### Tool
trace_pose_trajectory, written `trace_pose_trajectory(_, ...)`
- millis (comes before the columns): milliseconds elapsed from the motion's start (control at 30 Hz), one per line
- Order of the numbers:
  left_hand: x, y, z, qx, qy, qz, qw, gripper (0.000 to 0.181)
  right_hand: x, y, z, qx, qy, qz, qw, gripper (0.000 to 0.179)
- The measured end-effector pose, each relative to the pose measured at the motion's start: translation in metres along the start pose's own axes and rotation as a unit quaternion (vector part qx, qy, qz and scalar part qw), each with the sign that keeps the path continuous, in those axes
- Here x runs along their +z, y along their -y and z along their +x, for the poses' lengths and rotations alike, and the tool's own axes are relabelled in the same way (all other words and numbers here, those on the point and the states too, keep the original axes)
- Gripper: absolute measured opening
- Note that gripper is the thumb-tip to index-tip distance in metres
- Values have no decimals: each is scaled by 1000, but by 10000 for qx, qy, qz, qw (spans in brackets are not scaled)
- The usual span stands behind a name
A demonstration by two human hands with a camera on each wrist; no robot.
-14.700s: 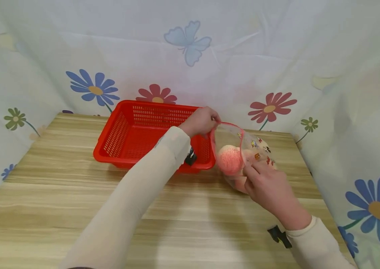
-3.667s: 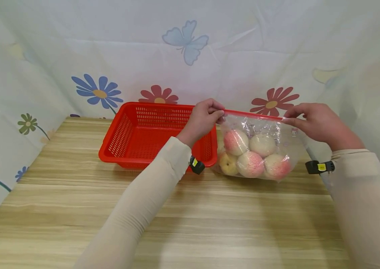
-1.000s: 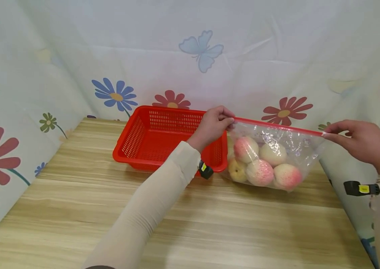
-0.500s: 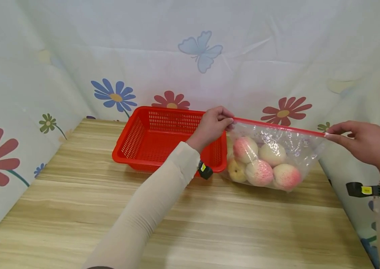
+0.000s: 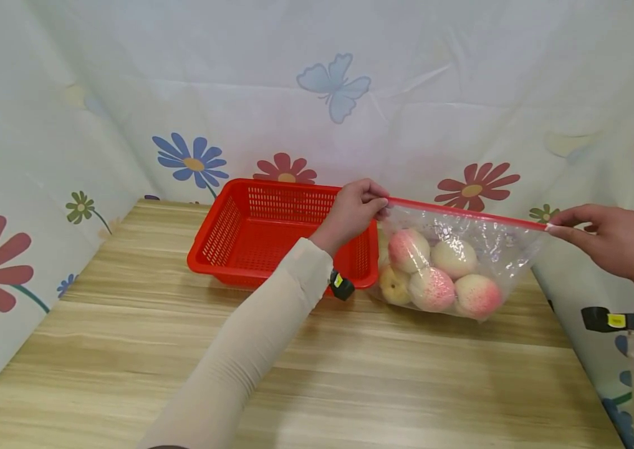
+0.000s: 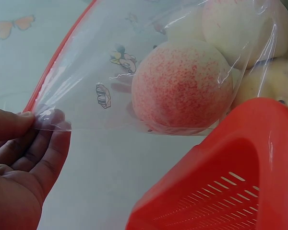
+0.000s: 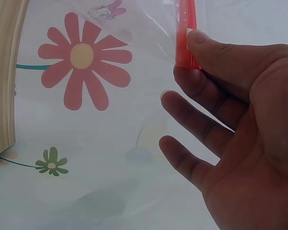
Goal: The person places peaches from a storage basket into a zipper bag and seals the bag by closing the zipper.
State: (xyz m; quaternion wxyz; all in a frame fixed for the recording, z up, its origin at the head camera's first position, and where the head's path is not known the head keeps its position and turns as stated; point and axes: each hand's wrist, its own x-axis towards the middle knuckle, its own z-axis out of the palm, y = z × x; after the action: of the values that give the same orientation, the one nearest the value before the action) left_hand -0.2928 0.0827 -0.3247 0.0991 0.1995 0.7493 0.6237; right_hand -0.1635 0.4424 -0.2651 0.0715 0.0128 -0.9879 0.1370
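A clear zip bag point(image 5: 510, 249) with a red strip along its top stands upright, stretched between both hands. Inside it are several pink-and-cream peaches point(image 5: 432, 289) and one yellowish round fruit point(image 5: 394, 285) at the lower left. My left hand point(image 5: 352, 213) pinches the strip's left end between thumb and fingers, above the basket's right rim. At the strip's right end, my right hand point(image 5: 616, 243) pinches the corner with thumb and index finger, its other fingers apart, as the right wrist view shows. From the left wrist camera, a speckled peach point(image 6: 182, 88) presses against the plastic.
Left of the bag sits a red plastic basket point(image 5: 221, 271) with slotted walls; the left forearm crosses in front of it. The wooden table point(image 5: 182, 355) ends on the right near the right wrist. A flower-print cloth point(image 5: 238, 93) hangs behind and at both sides.
Earlier the bag's mouth gaped open, a peach showing in it; now its top is a straight red line. The right hand has travelled rightward along the strip to its end, only slightly in the last second.
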Motion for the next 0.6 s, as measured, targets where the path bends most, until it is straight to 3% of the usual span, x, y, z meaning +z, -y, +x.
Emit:
trace_pose_trajectory(267, 0, 1, 1, 56, 22, -46, 10000, 14, 2, -1, -2, 108, 15, 33, 9999, 42)
trace_pose_trajectory(600, 0, -4, 6, 152, 168, 222, 9995, 14, 4, 1, -12, 252, 58, -17, 9997, 41)
